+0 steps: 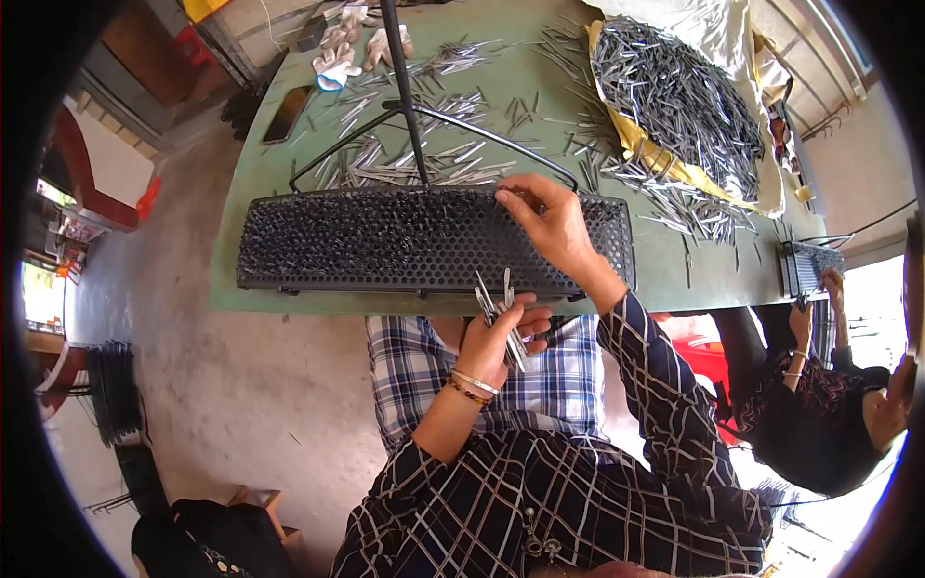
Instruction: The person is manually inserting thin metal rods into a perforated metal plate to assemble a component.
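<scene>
My left hand, below the near edge of the rack, is closed on a small bunch of thin grey metal pins that stick out at both ends. The long black perforated rack lies in front of me, its left and middle holes filled with dark pins and its right part showing bare holes. Over its far edge, right of the middle, my right hand pinches thumb and forefinger together at the holes. What is between those fingertips is too small to make out.
A large heap of pins lies in yellow-edged sacking at the far right. Loose pins scatter behind the rack, under a black metal stand. A phone and work gloves lie far left. Another person works at right.
</scene>
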### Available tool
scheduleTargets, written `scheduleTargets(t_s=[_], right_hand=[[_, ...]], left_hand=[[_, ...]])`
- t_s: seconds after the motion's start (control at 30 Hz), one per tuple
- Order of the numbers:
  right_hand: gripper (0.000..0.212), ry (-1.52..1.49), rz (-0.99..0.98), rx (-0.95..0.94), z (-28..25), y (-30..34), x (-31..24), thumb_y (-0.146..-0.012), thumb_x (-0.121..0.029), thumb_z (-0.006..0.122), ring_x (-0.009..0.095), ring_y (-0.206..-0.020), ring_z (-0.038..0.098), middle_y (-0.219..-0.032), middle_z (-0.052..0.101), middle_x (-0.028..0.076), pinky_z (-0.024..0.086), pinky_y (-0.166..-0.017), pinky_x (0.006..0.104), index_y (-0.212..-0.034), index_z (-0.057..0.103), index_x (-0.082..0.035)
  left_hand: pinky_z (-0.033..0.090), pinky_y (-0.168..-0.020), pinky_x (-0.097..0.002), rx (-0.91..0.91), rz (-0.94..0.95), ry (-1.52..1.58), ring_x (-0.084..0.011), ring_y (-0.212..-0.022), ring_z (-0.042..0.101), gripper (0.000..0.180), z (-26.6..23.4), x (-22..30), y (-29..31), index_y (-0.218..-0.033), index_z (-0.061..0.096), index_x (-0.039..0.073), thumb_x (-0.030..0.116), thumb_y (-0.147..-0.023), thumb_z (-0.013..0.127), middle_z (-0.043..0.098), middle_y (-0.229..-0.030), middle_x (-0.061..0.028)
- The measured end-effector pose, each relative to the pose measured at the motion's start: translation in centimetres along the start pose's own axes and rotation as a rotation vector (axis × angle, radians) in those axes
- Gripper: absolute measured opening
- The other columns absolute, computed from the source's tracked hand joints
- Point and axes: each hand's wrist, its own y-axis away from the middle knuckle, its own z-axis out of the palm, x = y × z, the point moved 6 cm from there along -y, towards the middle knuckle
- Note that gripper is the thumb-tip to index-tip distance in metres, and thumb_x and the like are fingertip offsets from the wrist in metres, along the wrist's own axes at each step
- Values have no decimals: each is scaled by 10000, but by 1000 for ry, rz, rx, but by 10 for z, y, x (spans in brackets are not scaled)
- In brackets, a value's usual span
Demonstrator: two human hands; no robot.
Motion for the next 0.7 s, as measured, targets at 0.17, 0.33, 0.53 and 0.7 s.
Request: scheduleTargets(t_s=[0.17, 0.33, 0.53, 0.7], right_hand=[[177, 142, -111, -10, 8, -10, 1, -853, -110, 645, 78, -663, 559, -822, 644, 60, 462, -601, 231, -1003, 626, -17], [173, 130, -140, -59, 10, -10, -1, -860, -108, 634, 90, -670, 570, -863, 647, 60, 473, -604, 239, -1010, 628, -22], [159, 20, -111, -66, 10, -11, 8, -870, -110, 622, 84, -672, 571, -874, 650, 42, 480, -602, 228, -1007, 638, -31], [175, 120, -72, -64, 10, -8, 3, -852, -122, 635, 162, -723, 617, -949, 665, 95, 495, -651, 279, -1004, 645, -36]], left_hand=[[559, -711, -336, 17, -5, -11, -186, -897, 637, 301, 2, 2, 2, -1187, 514, 31, 194, -936, 489, 636, -1039, -133], [563, -691, -331, 19, -5, -7, -185, -891, 643, 293, 0, 2, 2, -1178, 521, 26, 191, -937, 492, 641, -1026, -131], [564, -680, -323, -13, 5, -8, -181, -876, 648, 300, 2, 0, 0, -1174, 522, 19, 197, -933, 505, 647, -1006, -125], [565, -673, -319, -4, 11, 0, -180, -865, 650, 296, 1, 0, 1, -1167, 531, 19, 197, -931, 511, 651, -988, -124]])
